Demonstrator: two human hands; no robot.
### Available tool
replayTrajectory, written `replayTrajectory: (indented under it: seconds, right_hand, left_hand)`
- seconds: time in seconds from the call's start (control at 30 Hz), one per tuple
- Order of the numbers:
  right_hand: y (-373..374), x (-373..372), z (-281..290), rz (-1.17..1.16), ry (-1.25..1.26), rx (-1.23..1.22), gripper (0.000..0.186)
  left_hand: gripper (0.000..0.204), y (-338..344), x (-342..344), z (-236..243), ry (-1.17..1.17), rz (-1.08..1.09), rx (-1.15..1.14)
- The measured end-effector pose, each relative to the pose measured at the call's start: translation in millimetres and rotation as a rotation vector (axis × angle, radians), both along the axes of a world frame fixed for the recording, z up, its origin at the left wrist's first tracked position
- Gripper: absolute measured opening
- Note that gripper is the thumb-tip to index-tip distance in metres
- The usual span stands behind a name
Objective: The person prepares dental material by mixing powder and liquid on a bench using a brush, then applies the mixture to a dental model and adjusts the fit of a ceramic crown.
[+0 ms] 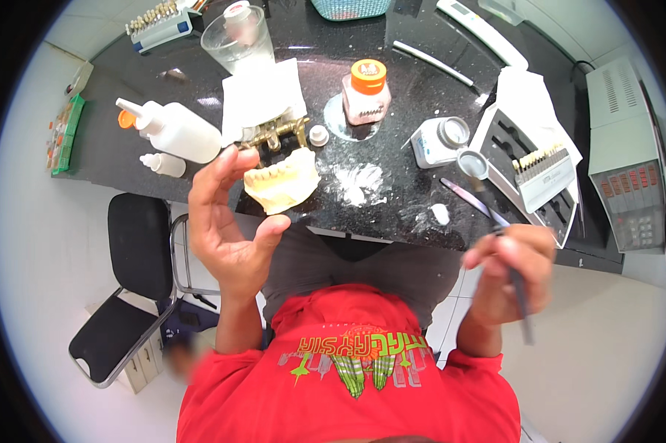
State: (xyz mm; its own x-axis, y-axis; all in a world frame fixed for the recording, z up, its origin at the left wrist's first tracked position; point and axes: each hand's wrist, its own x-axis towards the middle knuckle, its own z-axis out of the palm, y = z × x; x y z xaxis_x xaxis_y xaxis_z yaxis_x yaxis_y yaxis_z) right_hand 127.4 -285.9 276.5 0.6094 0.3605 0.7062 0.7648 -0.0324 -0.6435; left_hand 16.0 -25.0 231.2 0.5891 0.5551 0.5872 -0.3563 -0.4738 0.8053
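Observation:
A yellowish dental cast with a row of teeth is between the thumb and fingers of my left hand, at the table's near edge. Just behind it stands a brass-coloured hinged articulator. In my right hand is a slim dark-handled tool. Its far end is blurred, so its kind is unclear; it points toward a round grey cap beside an open white jar. White powder is spread between the hands, with a small white heap nearer the right.
A squeeze bottle and a small dropper bottle lie at left. An orange-lidded jar, a glass and white paper stand farther back. At right are a shade-guide case and a grey device.

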Motion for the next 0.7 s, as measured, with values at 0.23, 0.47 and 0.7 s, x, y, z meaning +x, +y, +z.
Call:
replayTrajectory:
  seconds: [0.23,0.47,0.7]
  right_hand:
    - [3,96,80,-0.073,-0.159,-0.323,0.016]
    - [71,159,53,-0.038,-0.225,-0.885,0.027]
    - [95,166,26,0.045,-0.263,-1.002,0.025]
  left_hand:
    - [0.079,-2,2,-7,0.028,-0.024,0.000]
    - [0.077,-11,7,-2,0.034,-0.059,-0.135]
    - [0.070,-6,4,-3,-0.017,-0.142,-0.156]
